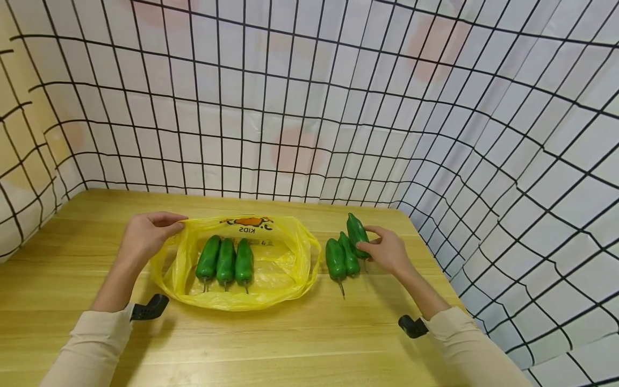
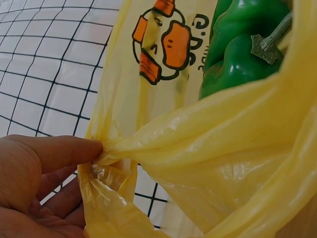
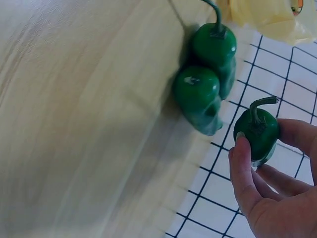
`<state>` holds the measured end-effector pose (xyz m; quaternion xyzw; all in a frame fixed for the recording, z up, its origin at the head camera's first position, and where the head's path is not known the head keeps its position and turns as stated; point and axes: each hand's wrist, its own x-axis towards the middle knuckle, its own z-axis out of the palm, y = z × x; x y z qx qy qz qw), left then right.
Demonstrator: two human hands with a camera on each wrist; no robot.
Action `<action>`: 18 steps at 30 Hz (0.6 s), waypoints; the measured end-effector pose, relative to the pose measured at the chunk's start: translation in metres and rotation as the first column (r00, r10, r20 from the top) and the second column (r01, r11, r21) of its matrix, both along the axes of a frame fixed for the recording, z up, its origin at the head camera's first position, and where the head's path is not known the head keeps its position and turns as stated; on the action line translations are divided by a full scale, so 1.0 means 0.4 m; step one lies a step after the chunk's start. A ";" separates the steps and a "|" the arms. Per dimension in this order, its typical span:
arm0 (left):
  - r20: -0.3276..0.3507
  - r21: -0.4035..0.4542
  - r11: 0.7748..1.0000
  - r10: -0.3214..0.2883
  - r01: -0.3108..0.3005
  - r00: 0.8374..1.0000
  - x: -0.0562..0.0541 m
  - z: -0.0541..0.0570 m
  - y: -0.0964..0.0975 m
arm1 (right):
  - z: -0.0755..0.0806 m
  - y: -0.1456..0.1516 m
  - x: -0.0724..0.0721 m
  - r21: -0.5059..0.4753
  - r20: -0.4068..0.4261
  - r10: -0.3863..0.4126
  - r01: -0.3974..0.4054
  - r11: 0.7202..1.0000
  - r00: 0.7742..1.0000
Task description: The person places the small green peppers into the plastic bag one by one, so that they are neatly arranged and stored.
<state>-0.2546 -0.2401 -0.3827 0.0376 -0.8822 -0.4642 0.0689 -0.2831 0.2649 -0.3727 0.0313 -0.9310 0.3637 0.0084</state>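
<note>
A yellow plastic bag [image 1: 271, 279] lies with its mouth spread on the table, and three green peppers [image 1: 225, 262] rest side by side inside it. My left hand [image 1: 147, 234] pinches the bag's left edge between thumb and fingers; the left wrist view shows the gathered plastic [image 2: 116, 148] at the fingertips. To the right of the bag, my right hand [image 1: 387, 248] grips a green pepper [image 1: 357, 235] by its sides, its stem [image 3: 260, 106] free in the right wrist view. Two more peppers [image 1: 335, 259] lie together on the table, just left of that hand.
The wooden table [image 1: 271, 349] extends in front of the bag. White walls with a black grid pattern [image 1: 271, 107] rise behind the table and along its right side. A black wrist camera [image 1: 151, 308] sits at the left cuff, another camera [image 1: 412, 326] at the right.
</note>
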 end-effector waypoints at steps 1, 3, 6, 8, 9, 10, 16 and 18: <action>0.002 -0.001 1.000 -0.002 0.002 1.000 0.000 0.000 0.000 | 0.003 -0.002 0.001 -0.002 0.001 0.002 -0.002 1.000 1.000; 0.003 -0.001 1.000 -0.004 0.004 1.000 0.000 0.001 0.001 | 0.009 -0.009 0.003 -0.001 0.004 0.007 -0.007 1.000 1.000; 0.006 0.003 1.000 -0.005 0.005 1.000 0.000 0.001 0.001 | 0.020 -0.021 0.008 -0.001 0.006 0.019 -0.019 1.000 1.000; 0.007 0.006 1.000 -0.004 0.004 1.000 0.000 0.001 0.002 | 0.027 -0.030 0.011 -0.001 0.002 0.029 -0.029 1.000 1.000; 0.007 0.007 1.000 -0.004 0.004 1.000 0.000 0.001 0.002 | 0.031 -0.035 0.014 -0.003 0.001 0.034 -0.034 0.999 0.999; 0.006 0.008 1.000 -0.003 0.003 1.000 0.000 0.000 0.002 | 0.034 -0.039 0.016 -0.004 0.000 0.039 -0.039 0.999 0.999; 0.000 0.010 1.000 -0.005 0.005 1.000 0.000 -0.001 0.002 | 0.046 -0.062 0.026 -0.018 -0.004 0.068 -0.068 0.998 0.998; 0.002 0.010 1.000 -0.005 0.005 1.000 -0.002 -0.001 0.002 | 0.051 -0.069 0.028 -0.026 -0.005 0.075 -0.075 0.997 0.997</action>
